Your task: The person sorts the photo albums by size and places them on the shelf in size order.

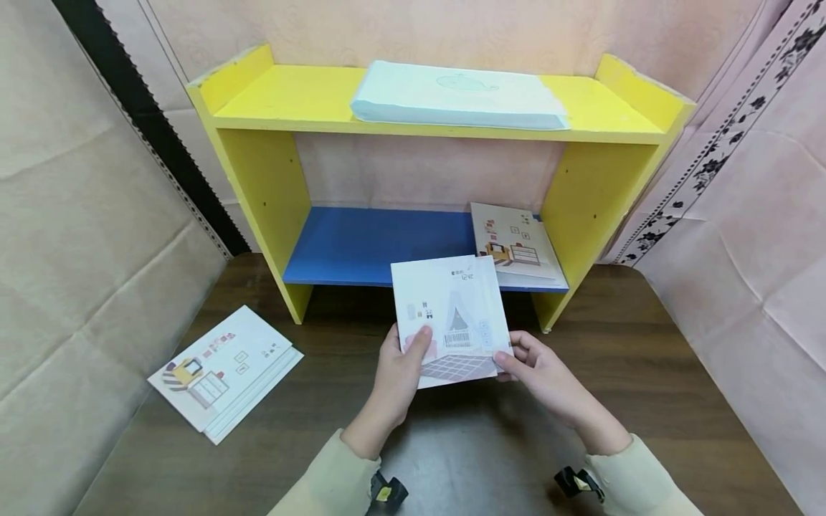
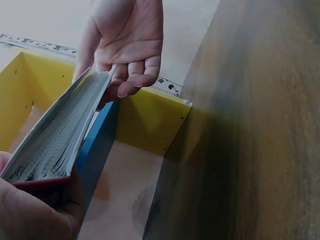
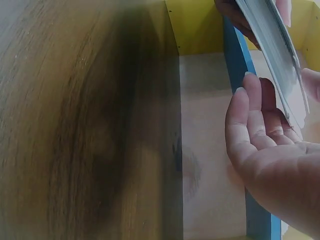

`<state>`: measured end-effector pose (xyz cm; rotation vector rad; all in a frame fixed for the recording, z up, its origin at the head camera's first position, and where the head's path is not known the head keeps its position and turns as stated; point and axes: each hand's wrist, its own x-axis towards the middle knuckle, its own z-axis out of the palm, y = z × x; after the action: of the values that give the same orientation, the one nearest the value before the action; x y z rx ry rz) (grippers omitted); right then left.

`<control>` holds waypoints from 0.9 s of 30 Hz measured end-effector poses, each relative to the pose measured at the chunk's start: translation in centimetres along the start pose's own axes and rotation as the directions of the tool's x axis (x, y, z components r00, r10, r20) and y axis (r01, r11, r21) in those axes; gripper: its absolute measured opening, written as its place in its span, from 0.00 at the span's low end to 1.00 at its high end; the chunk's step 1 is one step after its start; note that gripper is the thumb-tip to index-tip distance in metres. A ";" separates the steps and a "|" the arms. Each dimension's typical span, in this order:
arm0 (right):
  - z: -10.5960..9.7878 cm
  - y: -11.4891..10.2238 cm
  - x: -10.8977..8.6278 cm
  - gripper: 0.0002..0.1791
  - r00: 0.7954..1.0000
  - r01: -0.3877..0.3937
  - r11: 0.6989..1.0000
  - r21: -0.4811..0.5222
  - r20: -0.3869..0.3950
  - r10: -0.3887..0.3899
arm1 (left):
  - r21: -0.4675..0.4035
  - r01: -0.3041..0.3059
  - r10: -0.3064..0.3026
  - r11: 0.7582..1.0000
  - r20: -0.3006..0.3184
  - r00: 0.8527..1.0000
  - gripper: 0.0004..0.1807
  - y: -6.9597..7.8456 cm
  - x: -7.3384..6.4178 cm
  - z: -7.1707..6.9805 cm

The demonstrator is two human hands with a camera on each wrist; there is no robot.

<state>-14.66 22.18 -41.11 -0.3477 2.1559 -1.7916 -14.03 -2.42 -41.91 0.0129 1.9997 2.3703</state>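
Above the wooden table, in the head view, is a pale book [image 1: 459, 319] with a barcode and a grid pattern on its cover. My left hand [image 1: 392, 380] grips its lower left edge, thumb on the cover. My right hand [image 1: 545, 376] holds the lower right corner between the thumb on the cover and fingers beneath. From the left wrist view, the book's many page edges [image 2: 60, 127] show between its covers. In the right wrist view, the right fingers [image 3: 240, 117] curve under the book [image 3: 275, 55].
A yellow shelf unit [image 1: 635, 172] stands behind my hands, with a blue lower board [image 1: 387, 236]. Pale books [image 1: 513, 236] lie at that board's right end. A light-blue flat package [image 1: 458, 93] rests on top. Another stack of pale books [image 1: 222, 369] lies on the table's left.
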 end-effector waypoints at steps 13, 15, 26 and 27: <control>1.5 -0.6 0.2 0.24 0.998 0.061 0.996 0.071 0.007 -0.062 | -0.062 0.013 -0.017 0.998 -0.055 0.998 0.21 0.2 -0.2 -0.8; 1.6 -0.6 0.3 0.24 0.998 0.062 0.996 0.071 0.004 -0.063 | -0.064 0.014 -0.018 0.998 -0.065 0.998 0.21 0.2 -0.3 -0.9; 2.2 -1.0 0.8 0.28 0.999 0.021 1.000 0.006 0.031 -0.021 | -0.039 0.023 -0.026 0.999 -0.080 0.996 0.21 0.4 -0.2 -1.7; 2.3 -1.0 0.9 0.29 0.999 0.020 1.000 -0.004 0.031 -0.020 | -0.028 0.029 -0.031 0.999 -0.065 0.997 0.21 0.5 -0.1 -1.8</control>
<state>-14.60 19.58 -40.57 -0.3967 2.1427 -1.7806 -13.96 -4.29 -41.70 -0.0960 1.9801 2.4098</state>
